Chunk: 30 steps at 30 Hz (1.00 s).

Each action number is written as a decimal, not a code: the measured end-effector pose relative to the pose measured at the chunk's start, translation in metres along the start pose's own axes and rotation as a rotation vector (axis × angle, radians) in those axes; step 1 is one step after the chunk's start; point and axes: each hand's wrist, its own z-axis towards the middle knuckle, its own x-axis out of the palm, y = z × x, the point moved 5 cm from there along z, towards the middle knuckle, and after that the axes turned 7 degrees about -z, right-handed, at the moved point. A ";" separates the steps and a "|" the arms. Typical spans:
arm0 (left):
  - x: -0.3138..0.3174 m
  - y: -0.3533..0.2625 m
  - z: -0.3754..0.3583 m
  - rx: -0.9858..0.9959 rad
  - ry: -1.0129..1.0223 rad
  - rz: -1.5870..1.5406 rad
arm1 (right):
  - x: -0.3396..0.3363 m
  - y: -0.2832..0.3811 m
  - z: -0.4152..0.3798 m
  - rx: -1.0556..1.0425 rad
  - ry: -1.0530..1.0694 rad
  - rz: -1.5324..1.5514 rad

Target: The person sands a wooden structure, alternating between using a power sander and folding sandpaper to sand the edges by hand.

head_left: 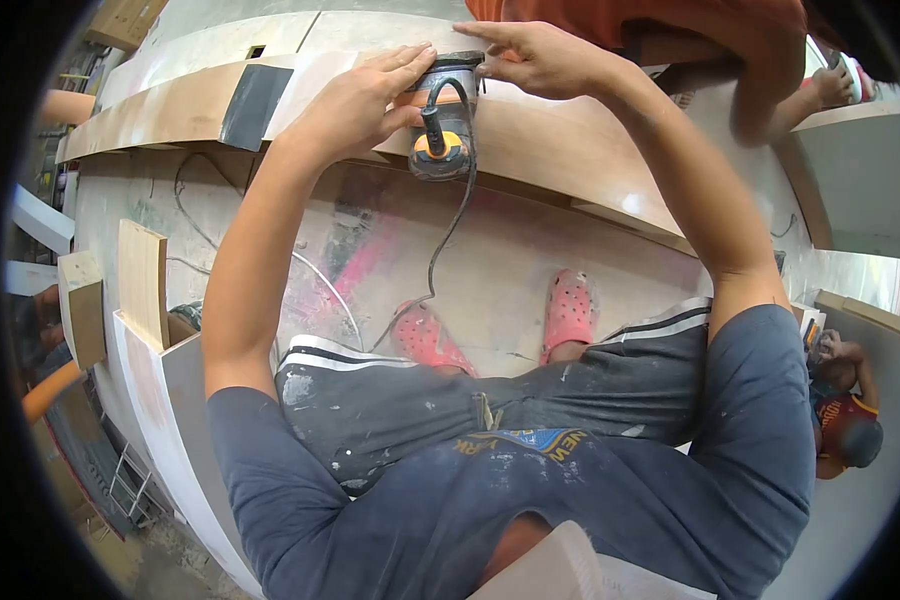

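Power tool (442, 130), orange-and-black, on the wooden panel (570, 150) edge, cord trailing toward the person; left hand (355, 100) wrapped over its body, right hand (530, 58) flat against its top, fingers spread

We see the scene in bright, even daylight with no harsh glare. The board (570, 140) serves as our landmark: its top surface is the brightest area, with a soft sheen near its right end. Below the board, the floor (510, 270) sits in mild shade, and the board throws a soft shadow along its lower edge. Around the board, straight lines bow strongly, a fisheye bend that grows toward the frame's rim. Beyond that, a black ring closes the corners. Far right of the board, a sleeve (760, 60) smears with motion blur.
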 end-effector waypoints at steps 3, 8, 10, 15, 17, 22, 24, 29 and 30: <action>-0.001 -0.003 -0.001 0.035 -0.010 0.047 | 0.014 0.003 0.004 -0.362 -0.110 -0.252; 0.001 -0.011 -0.001 0.055 -0.026 0.091 | 0.014 0.013 -0.003 -0.181 -0.015 -0.346; 0.001 -0.006 -0.004 0.053 -0.072 0.049 | 0.016 -0.006 0.005 -0.305 -0.075 -0.201; 0.008 0.010 -0.023 -0.394 -0.210 -0.424 | 0.015 -0.003 0.002 -0.256 -0.043 -0.192; 0.024 0.025 -0.026 -0.328 -0.271 -0.525 | 0.015 -0.004 0.002 -0.246 -0.047 -0.199; 0.030 0.025 -0.023 -0.341 -0.239 -0.707 | 0.012 -0.007 0.003 -0.135 -0.002 -0.105; 0.029 0.023 -0.022 -0.342 -0.229 -0.738 | 0.014 -0.012 0.003 -0.125 -0.005 -0.066; 0.028 0.024 -0.022 -0.289 -0.297 -0.864 | 0.020 -0.008 -0.002 -0.269 -0.080 -0.189; 0.031 0.024 -0.023 -0.262 -0.344 -0.888 | 0.022 -0.005 -0.004 -0.291 -0.106 -0.224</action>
